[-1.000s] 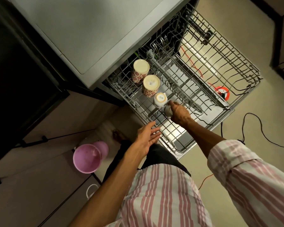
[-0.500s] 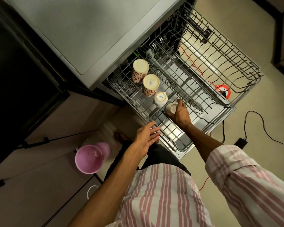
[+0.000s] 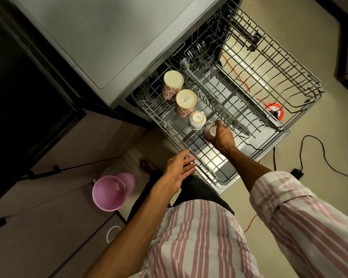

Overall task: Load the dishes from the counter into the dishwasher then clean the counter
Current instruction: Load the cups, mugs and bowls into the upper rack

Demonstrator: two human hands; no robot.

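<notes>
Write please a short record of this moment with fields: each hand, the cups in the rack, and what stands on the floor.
right hand: right hand grips a small white cup, bottom up, at the upper rack
left hand: left hand open beside the rack's near edge, holding nothing
cups in rack: two patterned cups and one white cup, all upside down, in a row
floor: pink bucket; black cable

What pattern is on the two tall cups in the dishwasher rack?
Red flower-like motifs on a white ground, seen on the tall cups in the dishwasher rack from the head view.
</notes>
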